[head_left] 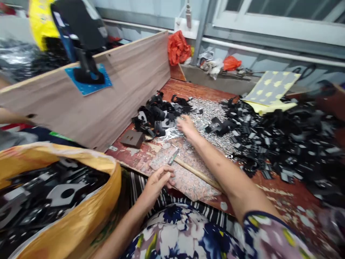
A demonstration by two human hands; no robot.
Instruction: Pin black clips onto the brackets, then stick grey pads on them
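My right hand [185, 126] reaches forward across the red worktable [272, 194] to a small heap of black flat parts [159, 115]; its fingers are curled down at the heap's edge, and what they hold is hidden. My left hand [159, 181] rests at the table's near edge, fingers stretched out loosely on a worn speckled block [188, 181], holding nothing. A wooden-handled hammer [194, 172] lies on that block between my arms. A scatter of small silvery bits [210, 115] lies beyond my right hand.
A large pile of black parts [283, 144] covers the table's right. A yellow sack [67, 201] of black and grey parts stands at lower left. A wooden board [129, 82] walls the left side. Yellow patterned sheets [272, 90] lie at the back. Another person's arm [10, 117] shows far left.
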